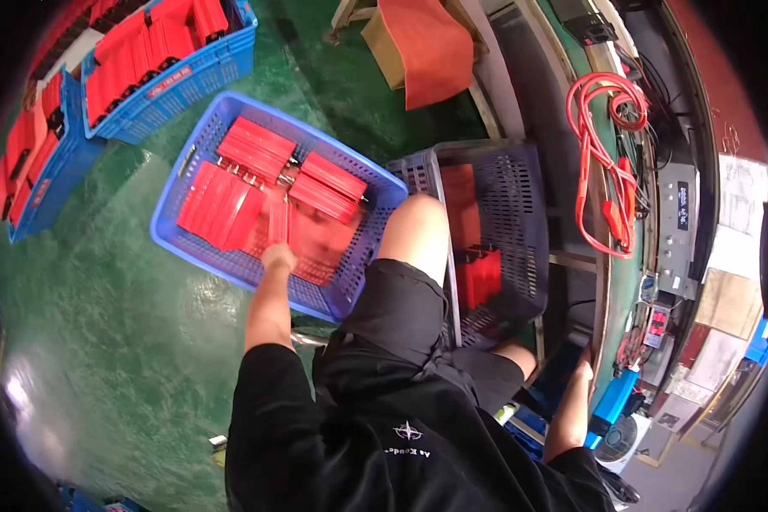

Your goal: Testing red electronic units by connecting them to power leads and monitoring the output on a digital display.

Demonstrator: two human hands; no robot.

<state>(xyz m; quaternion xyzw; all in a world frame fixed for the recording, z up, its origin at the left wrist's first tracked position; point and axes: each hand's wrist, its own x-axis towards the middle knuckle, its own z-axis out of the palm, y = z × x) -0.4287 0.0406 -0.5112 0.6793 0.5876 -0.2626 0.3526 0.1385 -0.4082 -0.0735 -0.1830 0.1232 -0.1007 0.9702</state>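
Left hand [278, 257]: your fingers are clamped on the near end of a slim red unit [279, 224], held upright-ish inside the blue basket [316, 297]. Right hand [584, 369]: at the bench edge [602, 320], fingers mostly hidden, can't tell whether apart or together.

Materials: your basket is moulded plastic, slotted walls, rounded corners. Units are glossy red, oblong, ribbed-looking, with dark ends and some metal studs. Flat orange sheet [320, 256] under them. Dark basket [520, 188], also slotted, sits against your knee side. Floor [145, 324] is shiny green, scuffed.

Writing: small white print and a star emblem [408, 430] on your black shirt; red label [172, 81] on a crate, too small to read. Grey instrument [677, 222] has a lit display.

Counts: two baskets by you, two blue crates [188, 90] of red units upper left. Your basket: three groups plus the held unit; exact total unclear. One coiled bundle of red leads [606, 162] on the bench.
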